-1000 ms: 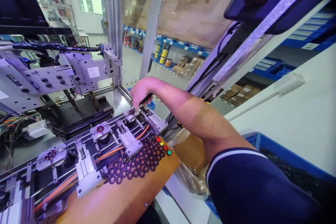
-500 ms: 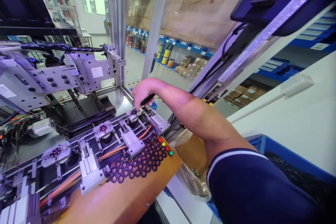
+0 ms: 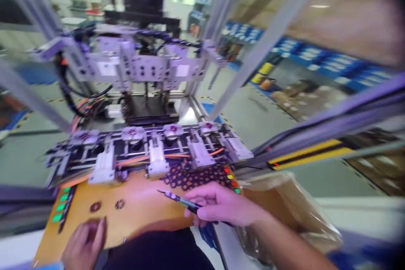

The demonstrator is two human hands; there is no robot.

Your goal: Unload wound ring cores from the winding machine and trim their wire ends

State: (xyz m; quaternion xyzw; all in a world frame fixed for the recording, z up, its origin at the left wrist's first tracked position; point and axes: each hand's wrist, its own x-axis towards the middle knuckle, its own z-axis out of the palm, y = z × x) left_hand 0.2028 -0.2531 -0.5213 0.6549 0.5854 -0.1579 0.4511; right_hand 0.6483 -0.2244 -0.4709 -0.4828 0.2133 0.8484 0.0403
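Four silver metal fixtures point(image 3: 134, 138) filled, each with reddish round part point(image 3: 173, 128); small black rings point(image 3: 185, 186) loose on orange-brown surface point(image 3: 142, 221), two brown rings point(image 3: 95, 206) apart. Right hand point(image 3: 221, 207): fingers pinching slim dark pen-like tool point(image 3: 182, 201) above surface. Left hand point(image 3: 82, 242): fingers spread, seemingly empty.

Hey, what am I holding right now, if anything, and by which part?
Your right hand holds a slim, pen-like tool by its dark rear part, with the pointed tip free. Nothing shows in your left hand.
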